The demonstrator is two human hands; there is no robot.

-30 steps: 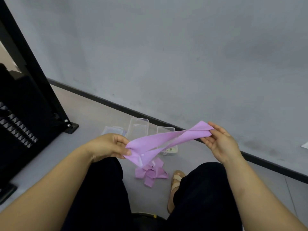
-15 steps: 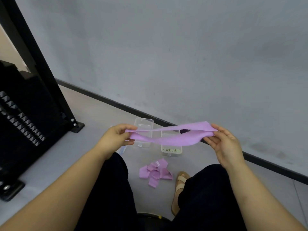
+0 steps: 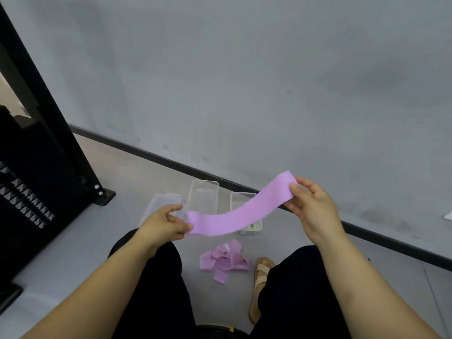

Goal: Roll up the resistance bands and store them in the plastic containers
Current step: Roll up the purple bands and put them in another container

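Lilac and flat, with no twist: holding the band [image 3: 241,216] spread out in the air between both hands, above the knees. Pinching its lower end with the left hand [image 3: 163,223], thumb on top and fingers curled under the edge. Gripping its higher end with the right hand [image 3: 313,206], thumb pressing on the front face and the other fingers curled behind it. Keeping it loose enough to be sagging in a soft curve, rising from left to right.

Looking past it down to the grey floor [image 3: 73,241], at clear plastic boxes standing close to the dark skirting board [image 3: 146,152] of the grey wall [image 3: 244,69]. Seeing the middle container [image 3: 203,199] open and upright, just behind the left end of the band. Seeing the right container [image 3: 249,227] partly hidden behind the band, with some small things inside, too small for telling what. Noticing a clear flat piece [image 3: 161,201] just left of the middle container, behind the left fingers; not being able to tell if lid or box.

Finding a heap of bands [image 3: 225,259] of the same lilac lying loose and crumpled on the floor between the legs, nearer than the boxes. Sitting in black trousers [image 3: 151,289], with one foot in a beige sandal [image 3: 260,277] resting just right of the heap. Having a black metal frame [image 3: 36,167] standing at the far left.
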